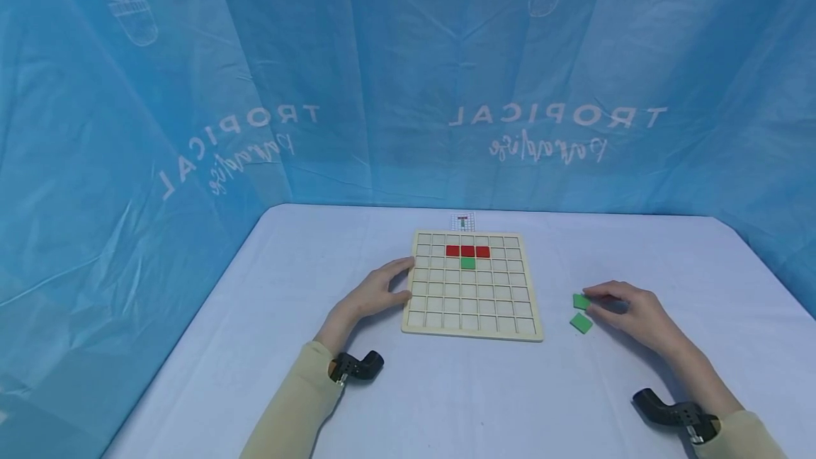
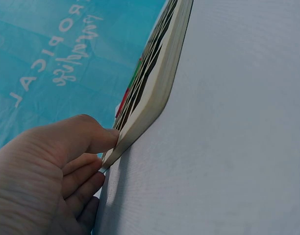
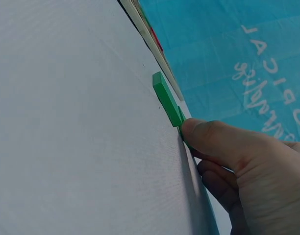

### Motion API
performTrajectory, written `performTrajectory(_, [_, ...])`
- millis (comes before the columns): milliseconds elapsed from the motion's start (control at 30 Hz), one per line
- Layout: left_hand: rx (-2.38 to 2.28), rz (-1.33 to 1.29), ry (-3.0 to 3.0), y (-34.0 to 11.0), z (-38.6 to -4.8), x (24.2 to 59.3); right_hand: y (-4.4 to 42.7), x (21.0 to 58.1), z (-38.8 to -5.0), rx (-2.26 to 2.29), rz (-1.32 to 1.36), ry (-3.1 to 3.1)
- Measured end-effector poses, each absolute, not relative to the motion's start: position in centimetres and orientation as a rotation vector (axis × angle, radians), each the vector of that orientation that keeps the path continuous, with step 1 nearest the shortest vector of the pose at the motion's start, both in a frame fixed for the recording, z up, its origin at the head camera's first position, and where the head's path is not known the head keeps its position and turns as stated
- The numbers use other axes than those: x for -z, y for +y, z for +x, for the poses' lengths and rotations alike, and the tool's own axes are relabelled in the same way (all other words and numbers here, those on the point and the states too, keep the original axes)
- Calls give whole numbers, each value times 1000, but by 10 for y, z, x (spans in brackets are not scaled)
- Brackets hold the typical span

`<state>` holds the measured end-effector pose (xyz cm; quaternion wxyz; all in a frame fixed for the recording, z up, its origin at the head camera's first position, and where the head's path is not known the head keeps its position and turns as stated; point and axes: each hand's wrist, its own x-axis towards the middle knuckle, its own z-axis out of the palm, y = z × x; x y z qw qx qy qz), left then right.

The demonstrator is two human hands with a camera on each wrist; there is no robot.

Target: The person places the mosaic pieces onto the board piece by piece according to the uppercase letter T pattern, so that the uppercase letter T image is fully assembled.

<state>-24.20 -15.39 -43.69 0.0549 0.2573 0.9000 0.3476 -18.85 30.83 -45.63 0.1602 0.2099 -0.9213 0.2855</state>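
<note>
A pale grid board point(image 1: 433, 308) lies on the white table. In its upper part sit three red tiles point(image 1: 467, 251) in a row, with one green tile point(image 1: 468, 263) below the middle one. My left hand point(image 1: 372, 292) touches the board's left edge, thumb and fingers spread apart along it; the left wrist view shows the thumb point(image 2: 98, 137) against the rim. To the right of the board, my right hand point(image 1: 637, 314) pinches a loose green tile point(image 1: 580, 301) at table level. Another green tile point(image 3: 164, 98) lies turned at an angle just in front of it.
A small printed grid card point(image 1: 462, 222) with a coloured pattern lies behind the board's far edge. Blue sheeting point(image 1: 395, 76) with mirrored lettering rises behind and beside the table point(image 1: 446, 402). Both wrists wear black camera mounts point(image 1: 669, 413).
</note>
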Motion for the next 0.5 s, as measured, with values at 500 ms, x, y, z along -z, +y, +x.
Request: performTrajectory(500, [-1050, 782, 2726, -155, -242, 437, 306, 442, -186, -860, 589, -2554])
